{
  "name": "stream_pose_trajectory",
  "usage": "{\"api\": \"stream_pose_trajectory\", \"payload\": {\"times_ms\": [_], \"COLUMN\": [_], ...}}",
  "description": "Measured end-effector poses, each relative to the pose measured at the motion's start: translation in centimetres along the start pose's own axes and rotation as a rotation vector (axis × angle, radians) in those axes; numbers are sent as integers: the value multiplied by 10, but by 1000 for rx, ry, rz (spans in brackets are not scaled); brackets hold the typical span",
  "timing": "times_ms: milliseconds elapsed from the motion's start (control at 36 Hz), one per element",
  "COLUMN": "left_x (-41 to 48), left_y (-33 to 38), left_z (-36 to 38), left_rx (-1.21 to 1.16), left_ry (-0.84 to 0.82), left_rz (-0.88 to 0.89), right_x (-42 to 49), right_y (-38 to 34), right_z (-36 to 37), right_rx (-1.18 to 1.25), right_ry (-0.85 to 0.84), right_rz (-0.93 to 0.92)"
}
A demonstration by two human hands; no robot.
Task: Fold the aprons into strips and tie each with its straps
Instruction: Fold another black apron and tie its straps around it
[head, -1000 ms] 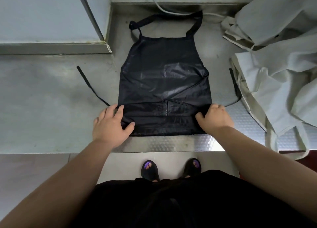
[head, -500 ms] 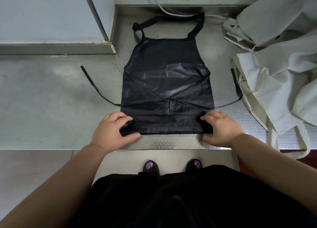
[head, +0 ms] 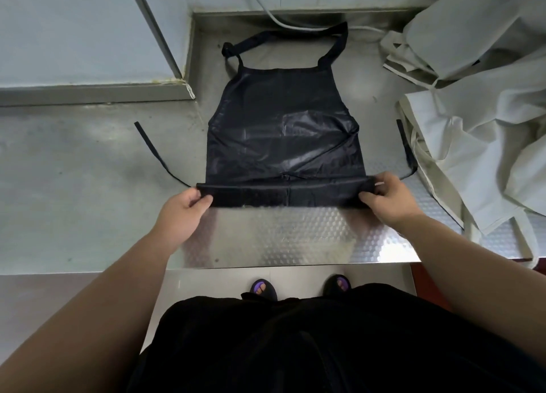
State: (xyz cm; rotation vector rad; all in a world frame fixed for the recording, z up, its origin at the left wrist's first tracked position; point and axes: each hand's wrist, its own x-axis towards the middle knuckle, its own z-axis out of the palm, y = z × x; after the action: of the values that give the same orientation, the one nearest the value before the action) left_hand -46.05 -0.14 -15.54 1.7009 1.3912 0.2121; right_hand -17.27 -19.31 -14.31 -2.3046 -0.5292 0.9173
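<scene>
A shiny black apron (head: 285,132) lies flat on the steel counter (head: 88,185), its neck loop (head: 283,37) at the far end. The near hem is folded into a narrow band (head: 283,193) lifted a little off the counter. My left hand (head: 183,212) pinches the band's left end between thumb and fingers. At the band's right end my right hand (head: 387,199) pinches it the same way. The left waist strap (head: 153,153) trails out over the counter, and the right strap (head: 406,147) runs beside the pale cloth.
A heap of pale grey-beige aprons (head: 484,120) covers the counter's right side and hangs over its front edge. A raised steel ledge and wall panel (head: 88,52) block the far left. A white cable (head: 283,23) runs along the back wall. My feet in sandals (head: 298,286) show below.
The folded band at the hem has been rolled further away from me, and both hands moved with it from the counter's front edge, now pinching and lifting its ends.
</scene>
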Motion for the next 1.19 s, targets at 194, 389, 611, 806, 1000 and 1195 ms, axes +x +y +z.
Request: {"api": "stream_pose_trajectory", "payload": {"times_ms": [194,389,611,806,1000,1195], "left_x": [15,23,23,17,17,42], "left_y": [3,12,9,-4,15,29], "left_z": [9,21,21,17,11,-4], "left_rx": [75,105,224,732,885,611], "left_ry": [107,229,391,110,-156,-57], "left_rz": [-68,-241,-141,667,454,431], "right_x": [9,18,13,12,19,26], "right_y": [-6,-13,-16,-16,-14,-27], "right_z": [13,18,20,16,9,-3], "right_rx": [-157,-365,-732,-849,-874,-587], "right_ry": [89,88,188,-45,-90,-149], "right_rz": [21,45,-147,-494,-487,-373]}}
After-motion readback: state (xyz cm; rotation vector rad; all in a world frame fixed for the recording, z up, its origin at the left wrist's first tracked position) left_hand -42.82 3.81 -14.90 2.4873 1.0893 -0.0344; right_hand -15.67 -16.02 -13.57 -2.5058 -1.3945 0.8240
